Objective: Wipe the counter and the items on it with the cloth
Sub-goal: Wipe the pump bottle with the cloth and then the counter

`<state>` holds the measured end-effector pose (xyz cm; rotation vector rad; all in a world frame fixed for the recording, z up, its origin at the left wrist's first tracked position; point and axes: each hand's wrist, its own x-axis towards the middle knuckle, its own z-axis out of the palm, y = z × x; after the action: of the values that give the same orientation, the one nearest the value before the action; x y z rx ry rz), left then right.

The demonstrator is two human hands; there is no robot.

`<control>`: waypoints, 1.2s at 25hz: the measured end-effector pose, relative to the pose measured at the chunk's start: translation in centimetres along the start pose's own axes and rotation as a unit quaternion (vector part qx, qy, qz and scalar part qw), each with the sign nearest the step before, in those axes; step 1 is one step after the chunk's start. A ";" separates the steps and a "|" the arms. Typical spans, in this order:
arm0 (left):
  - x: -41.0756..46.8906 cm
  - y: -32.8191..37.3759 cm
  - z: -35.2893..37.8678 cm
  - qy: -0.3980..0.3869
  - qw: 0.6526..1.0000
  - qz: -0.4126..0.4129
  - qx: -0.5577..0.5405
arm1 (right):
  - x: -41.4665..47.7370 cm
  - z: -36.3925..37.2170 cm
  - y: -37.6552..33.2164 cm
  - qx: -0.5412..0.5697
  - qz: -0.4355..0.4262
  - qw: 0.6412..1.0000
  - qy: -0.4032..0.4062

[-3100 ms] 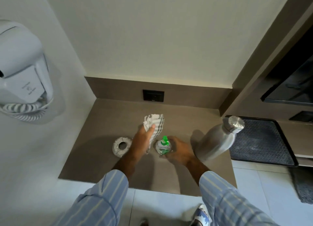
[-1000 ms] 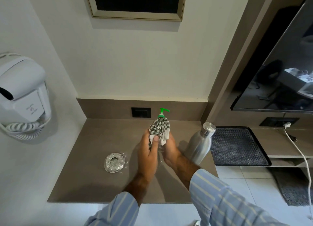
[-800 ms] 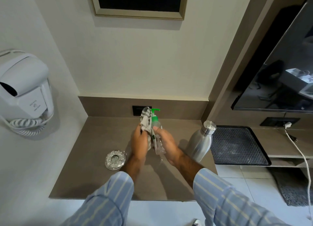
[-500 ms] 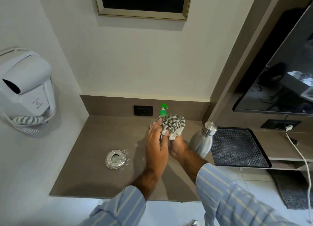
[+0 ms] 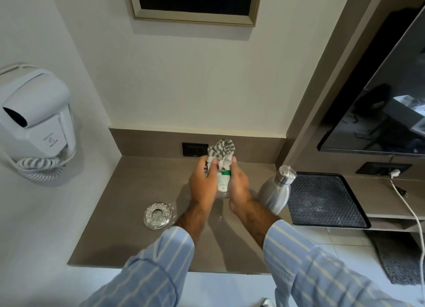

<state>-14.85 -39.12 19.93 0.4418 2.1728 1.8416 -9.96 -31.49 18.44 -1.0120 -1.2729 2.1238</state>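
Observation:
I hold a clear pump bottle with a green and white label above the brown counter. My right hand grips the bottle's body from the right. My left hand holds a grey and white checked cloth bunched over the bottle's top, which hides the green pump. A steel water bottle stands on the counter just right of my right hand. A round glass ashtray lies on the counter to the left of my left wrist.
A black mesh tray lies on the lower shelf to the right. A white wall hair dryer hangs at the left. A black socket sits in the backsplash, a television at the right, a white cable beside it.
The cloth has moved from the bottle's right side up over its top, covering the green pump. The bottle's label now faces me. Both hands stay on the lifted bottle.

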 end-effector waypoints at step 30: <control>6.7 -16.2 0.8 -0.106 0.900 0.007 0.422 | 5.9 -3.7 0.8 -0.240 -0.185 0.953 0.028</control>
<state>-21.74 -38.26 3.79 0.7672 2.6931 0.6968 -10.70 -25.75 14.51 -0.9144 -1.8371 1.5258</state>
